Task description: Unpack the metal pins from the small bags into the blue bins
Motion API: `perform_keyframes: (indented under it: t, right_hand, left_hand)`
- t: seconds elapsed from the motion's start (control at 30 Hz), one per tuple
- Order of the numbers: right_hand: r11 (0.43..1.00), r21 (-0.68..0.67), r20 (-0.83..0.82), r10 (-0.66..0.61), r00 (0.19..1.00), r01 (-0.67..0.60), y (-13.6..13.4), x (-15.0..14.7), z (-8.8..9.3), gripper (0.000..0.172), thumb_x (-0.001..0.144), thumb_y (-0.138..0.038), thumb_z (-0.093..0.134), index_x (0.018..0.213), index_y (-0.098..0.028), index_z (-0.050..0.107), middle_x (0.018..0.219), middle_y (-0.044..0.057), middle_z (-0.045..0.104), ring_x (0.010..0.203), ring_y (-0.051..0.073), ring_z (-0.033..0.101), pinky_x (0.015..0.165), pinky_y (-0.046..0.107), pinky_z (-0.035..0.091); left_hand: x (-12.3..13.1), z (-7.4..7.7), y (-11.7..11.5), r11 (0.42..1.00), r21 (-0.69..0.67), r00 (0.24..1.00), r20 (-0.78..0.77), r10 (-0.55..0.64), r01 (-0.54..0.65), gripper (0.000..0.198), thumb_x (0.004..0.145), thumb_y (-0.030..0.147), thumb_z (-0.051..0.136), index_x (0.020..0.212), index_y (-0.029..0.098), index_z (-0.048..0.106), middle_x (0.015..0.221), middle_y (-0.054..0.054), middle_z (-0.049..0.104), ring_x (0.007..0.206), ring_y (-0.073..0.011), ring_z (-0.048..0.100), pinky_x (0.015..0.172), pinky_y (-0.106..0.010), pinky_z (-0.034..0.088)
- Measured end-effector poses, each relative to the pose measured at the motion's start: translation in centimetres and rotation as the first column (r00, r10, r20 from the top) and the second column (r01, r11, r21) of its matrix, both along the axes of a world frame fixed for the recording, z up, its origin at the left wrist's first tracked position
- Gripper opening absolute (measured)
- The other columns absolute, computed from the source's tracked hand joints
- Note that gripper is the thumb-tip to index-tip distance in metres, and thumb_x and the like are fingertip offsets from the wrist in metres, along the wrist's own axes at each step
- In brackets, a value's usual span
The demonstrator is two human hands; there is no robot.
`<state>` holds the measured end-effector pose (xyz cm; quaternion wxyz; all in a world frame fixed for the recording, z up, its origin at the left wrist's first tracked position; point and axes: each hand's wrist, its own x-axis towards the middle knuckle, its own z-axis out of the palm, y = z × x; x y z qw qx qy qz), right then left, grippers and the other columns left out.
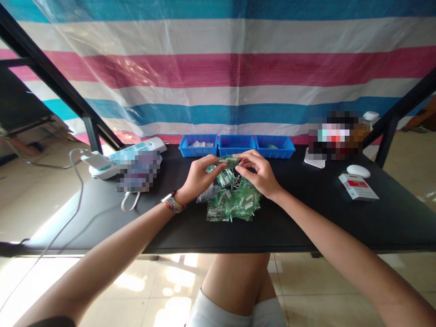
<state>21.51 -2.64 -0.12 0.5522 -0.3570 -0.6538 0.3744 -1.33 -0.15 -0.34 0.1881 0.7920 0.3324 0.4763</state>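
Observation:
Between my two hands is a small green plastic bag (229,161) with a pale slim piece inside. My left hand (200,177) pinches its left end with thumb and fingers. At its right end, the fingers of my right hand (258,172) are closed on it too. Just below lies a pile of green plastic bags (235,204) holding white and silvery slim parts, too small to name. A clear plastic bag (207,194) sits at the pile's left edge. Some loose thin metal pieces (235,181) show under my hands.
Three blue bins (236,152) stand in a row at the back; the left one holds clear bags, the right one something greenish. A power strip (136,151) with a plugged-in charger and cable lies left. On the right are a small box (358,187) and a white mouse-shaped object (358,171).

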Motion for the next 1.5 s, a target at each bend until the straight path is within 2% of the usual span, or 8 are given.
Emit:
perform_keyframes:
  t: [0.13, 0.37, 0.57, 0.73, 0.83, 0.9, 1.07, 1.5]
  right_hand:
    - [0.982, -0.144, -0.139, 0.099, 0.985, -0.119, 0.2, -0.4, -0.1, 0.059, 0.078, -0.053, 0.092, 0.127, -0.026, 0.074, 0.105, 0.006, 0.076, 0.088, 0.023, 0.074, 0.08, 0.041, 0.068]
    - [0.939, -0.285, -0.212, 0.135, 0.968, -0.193, 0.4, -0.7, -0.2, 0.042, 0.073, -0.053, 0.094, 0.091, -0.02, 0.075, 0.079, 0.002, 0.075, 0.066, 0.021, 0.074, 0.069, 0.04, 0.069]
    - [0.956, 0.003, -0.192, -0.287, 0.938, 0.293, 3.9, 3.7, 0.9, 0.039, 0.086, -0.057, 0.082, 0.102, -0.023, 0.074, 0.093, 0.004, 0.074, 0.076, 0.022, 0.077, 0.079, 0.044, 0.069]
    - [0.669, 0.417, 0.341, -0.743, 0.576, 0.616, 5.9, 8.8, 0.7, 0.041, 0.103, -0.045, 0.055, 0.126, -0.017, 0.077, 0.126, 0.02, 0.073, 0.113, 0.036, 0.073, 0.099, 0.053, 0.06]
    - [0.663, 0.495, 0.596, -0.73, 0.335, 0.562, 5.8, 9.6, -0.3, 0.043, 0.101, -0.04, 0.057, 0.127, -0.012, 0.077, 0.121, 0.023, 0.077, 0.119, 0.041, 0.067, 0.112, 0.064, 0.047]
    - [0.661, 0.515, 0.62, -0.727, 0.296, 0.546, 5.7, 9.2, -0.8, 0.044, 0.1, -0.038, 0.058, 0.129, -0.011, 0.075, 0.123, 0.024, 0.077, 0.122, 0.042, 0.065, 0.117, 0.067, 0.039]
    - [0.695, 0.541, 0.561, -0.717, 0.412, 0.473, 5.0, 7.3, -0.9, 0.04, 0.102, -0.029, 0.053, 0.134, -0.013, 0.071, 0.132, 0.021, 0.074, 0.126, 0.038, 0.064, 0.119, 0.058, 0.04]
    - [0.817, 0.542, 0.558, -0.525, 0.643, 0.198, 3.0, 2.9, -1.6, 0.036, 0.098, -0.019, 0.055, 0.13, -0.02, 0.072, 0.123, 0.015, 0.076, 0.12, 0.035, 0.065, 0.115, 0.056, 0.047]
  left_hand:
    - [0.3, 0.3, -0.2, 0.981, -0.178, 0.99, 0.127, -0.059, 0.081, 0.036, 0.095, 0.049, 0.079, 0.08, 0.017, 0.074, 0.077, -0.002, 0.068, 0.071, -0.0152, 0.06, 0.067, -0.028, 0.046]
    - [0.7, 0.0, -0.3, 0.942, -0.274, 0.958, 0.26, -0.12, 0.192, 0.045, 0.091, 0.05, 0.084, 0.119, 0.018, 0.07, 0.077, -0.001, 0.07, 0.074, -0.017, 0.068, 0.071, -0.028, 0.052]
    - [0.1, 0.3, -0.4, 0.958, -0.255, 0.99, 0.093, -0.109, 0.129, 0.034, 0.101, 0.048, 0.068, 0.117, 0.017, 0.069, 0.096, -0.008, 0.078, 0.091, -0.0214, 0.073, 0.083, -0.031, 0.055]
    - [0.1, 0.3, -0.2, 0.985, -0.13, 0.98, -0.143, -0.135, 0.117, 0.02, 0.099, 0.036, 0.063, 0.101, 0.02, 0.075, 0.103, -0.008, 0.079, 0.097, -0.0244, 0.071, 0.092, -0.038, 0.055]
    - [0.2, 0.0, 0.0, 0.993, -0.043, 0.944, -0.309, -0.115, 0.107, 0.022, 0.097, 0.031, 0.06, 0.107, 0.021, 0.078, 0.109, -0.008, 0.078, 0.104, -0.0272, 0.068, 0.099, -0.043, 0.053]
    - [0.0, -0.2, 0.2, 1.0, -0.013, 0.928, -0.372, -0.026, 0.022, 0.027, 0.094, 0.025, 0.058, 0.112, 0.022, 0.078, 0.113, -0.009, 0.076, 0.106, -0.0283, 0.066, 0.102, -0.046, 0.052]
    - [-1.1, -0.3, 1.2, 0.975, 0.0, 0.852, -0.486, 0.196, -0.224, 0.039, 0.087, 0.025, 0.059, 0.121, 0.02, 0.077, 0.117, -0.011, 0.071, 0.109, -0.033, 0.064, 0.105, -0.051, 0.051]
    - [-3.0, -0.7, 3.1, 0.984, 0.023, 0.755, -0.638, 0.152, -0.179, 0.038, 0.092, 0.037, 0.062, 0.124, 0.02, 0.076, 0.107, -0.012, 0.072, 0.104, -0.0326, 0.069, 0.103, -0.049, 0.053]
